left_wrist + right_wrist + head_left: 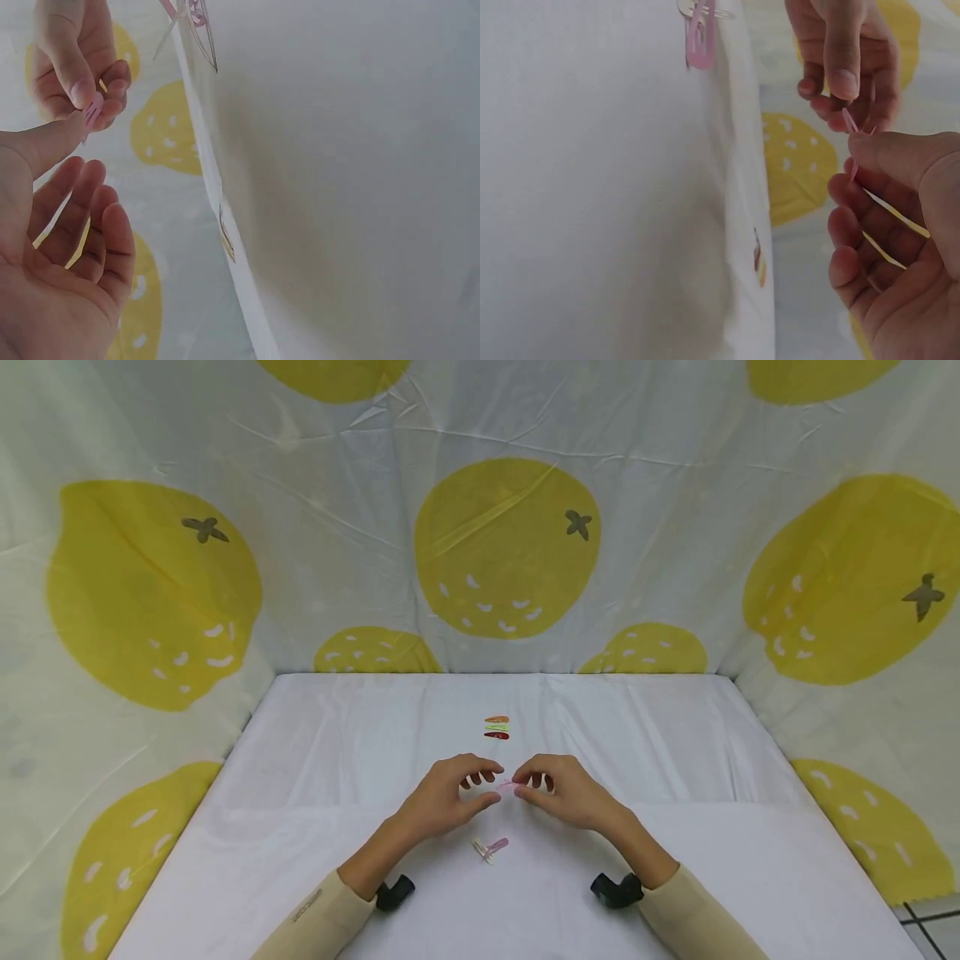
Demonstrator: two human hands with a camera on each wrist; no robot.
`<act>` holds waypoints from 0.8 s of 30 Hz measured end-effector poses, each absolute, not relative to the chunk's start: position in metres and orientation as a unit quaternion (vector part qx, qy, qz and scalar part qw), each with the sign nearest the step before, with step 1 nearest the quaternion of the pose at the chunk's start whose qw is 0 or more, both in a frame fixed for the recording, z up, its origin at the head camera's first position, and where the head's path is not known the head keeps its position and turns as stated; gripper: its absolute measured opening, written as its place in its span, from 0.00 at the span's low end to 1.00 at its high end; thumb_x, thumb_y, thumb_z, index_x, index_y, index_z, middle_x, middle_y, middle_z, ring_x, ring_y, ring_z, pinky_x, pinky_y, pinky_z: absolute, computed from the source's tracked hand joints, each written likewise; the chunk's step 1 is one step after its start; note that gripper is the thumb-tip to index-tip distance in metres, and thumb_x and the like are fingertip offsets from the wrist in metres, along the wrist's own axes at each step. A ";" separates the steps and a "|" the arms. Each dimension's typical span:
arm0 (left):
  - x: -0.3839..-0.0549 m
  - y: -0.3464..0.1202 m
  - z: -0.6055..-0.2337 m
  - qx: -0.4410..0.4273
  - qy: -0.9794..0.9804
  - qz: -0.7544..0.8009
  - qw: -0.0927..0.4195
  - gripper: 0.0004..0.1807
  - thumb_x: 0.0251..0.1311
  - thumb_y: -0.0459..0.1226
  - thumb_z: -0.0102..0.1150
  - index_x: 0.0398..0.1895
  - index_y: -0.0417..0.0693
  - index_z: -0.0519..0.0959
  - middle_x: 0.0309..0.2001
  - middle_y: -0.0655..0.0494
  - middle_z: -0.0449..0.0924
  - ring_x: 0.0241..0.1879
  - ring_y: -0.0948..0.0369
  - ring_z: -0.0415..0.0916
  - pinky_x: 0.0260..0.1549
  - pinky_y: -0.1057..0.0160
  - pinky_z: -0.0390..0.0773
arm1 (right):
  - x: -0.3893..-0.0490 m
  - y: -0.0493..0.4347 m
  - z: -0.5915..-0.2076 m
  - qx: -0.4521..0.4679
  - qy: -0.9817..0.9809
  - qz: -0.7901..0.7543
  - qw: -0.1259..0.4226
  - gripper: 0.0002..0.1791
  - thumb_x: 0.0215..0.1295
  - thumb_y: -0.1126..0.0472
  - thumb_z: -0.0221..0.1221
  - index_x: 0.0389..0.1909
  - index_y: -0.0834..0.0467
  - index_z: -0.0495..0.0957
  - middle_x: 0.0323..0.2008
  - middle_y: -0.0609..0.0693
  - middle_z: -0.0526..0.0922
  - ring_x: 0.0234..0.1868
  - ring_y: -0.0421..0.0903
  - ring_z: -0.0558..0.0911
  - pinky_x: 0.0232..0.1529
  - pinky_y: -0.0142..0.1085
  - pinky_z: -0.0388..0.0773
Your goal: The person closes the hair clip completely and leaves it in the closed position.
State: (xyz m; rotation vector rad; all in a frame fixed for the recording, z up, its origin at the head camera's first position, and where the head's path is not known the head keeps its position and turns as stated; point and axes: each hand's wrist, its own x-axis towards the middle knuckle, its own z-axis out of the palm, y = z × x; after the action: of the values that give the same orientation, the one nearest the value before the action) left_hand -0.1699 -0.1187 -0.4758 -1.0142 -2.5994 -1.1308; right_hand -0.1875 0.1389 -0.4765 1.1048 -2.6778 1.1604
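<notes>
My right hand (564, 789) pinches a small pink snap hair clip (849, 120) between thumb and fingertips, above the white table. The clip's two prongs stand apart in the right wrist view. Facing it, my left hand (448, 793) holds nothing, its thumb and index finger spread apart with their tips close to the clip. Nearer my body, a pale cream clip (481, 848) and a mauve-pink clip (498, 844) lie crossing each other on the cloth.
Beyond the hands, an orange clip (497, 719), a yellow-green clip (497, 727) and a red clip (497, 736) lie in a column. A white cloth (637, 735) covers the table. Lemon-print curtains (360, 527) rise behind it and at both sides.
</notes>
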 end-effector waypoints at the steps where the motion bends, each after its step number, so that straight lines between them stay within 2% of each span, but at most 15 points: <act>1: -0.172 -0.118 -0.476 -0.338 -0.859 -0.376 0.075 0.21 0.61 0.39 0.74 0.57 0.49 0.83 0.44 0.59 0.86 0.39 0.61 0.80 0.39 0.61 0.83 | -0.189 0.138 -0.475 0.353 -0.857 0.376 0.015 0.05 0.68 0.56 0.68 0.43 0.46 0.86 0.37 0.33 0.85 0.36 0.33 0.78 0.37 0.34 0.79; 5: -0.181 -0.115 -0.476 -0.337 -0.855 -0.379 0.106 0.21 0.60 0.40 0.74 0.57 0.51 0.83 0.42 0.61 0.85 0.39 0.64 0.79 0.38 0.61 0.84 | -0.196 0.136 -0.470 0.341 -0.855 0.389 0.025 0.05 0.68 0.55 0.68 0.44 0.45 0.86 0.38 0.33 0.85 0.36 0.34 0.78 0.36 0.35 0.79; 11: -0.192 -0.114 -0.475 -0.327 -0.854 -0.387 0.121 0.20 0.62 0.40 0.73 0.57 0.54 0.83 0.43 0.64 0.86 0.39 0.67 0.78 0.37 0.63 0.83 | -0.208 0.129 -0.465 0.337 -0.853 0.397 0.023 0.05 0.70 0.54 0.67 0.44 0.45 0.86 0.39 0.33 0.86 0.37 0.35 0.79 0.37 0.41 0.81; 19: -0.208 -0.118 -0.471 -0.325 -0.839 -0.404 0.164 0.15 0.63 0.38 0.72 0.53 0.54 0.85 0.42 0.62 0.87 0.38 0.65 0.81 0.36 0.62 0.84 | -0.223 0.121 -0.460 0.313 -0.860 0.402 0.026 0.06 0.70 0.53 0.67 0.44 0.46 0.86 0.39 0.36 0.87 0.37 0.36 0.80 0.37 0.34 0.80; 24: -0.218 -0.118 -0.466 -0.310 -0.833 -0.427 0.166 0.14 0.64 0.41 0.71 0.52 0.53 0.87 0.42 0.63 0.89 0.39 0.66 0.82 0.37 0.58 0.85 | -0.230 0.117 -0.456 0.293 -0.864 0.409 0.031 0.07 0.71 0.51 0.66 0.46 0.46 0.87 0.39 0.37 0.87 0.37 0.38 0.79 0.37 0.32 0.78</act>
State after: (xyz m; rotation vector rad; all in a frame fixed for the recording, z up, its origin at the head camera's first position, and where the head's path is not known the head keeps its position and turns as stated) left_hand -0.2181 -0.1183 -0.4660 -0.8821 -2.3723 -1.2145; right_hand -0.2299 0.1166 -0.4565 0.9030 -2.6623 1.2591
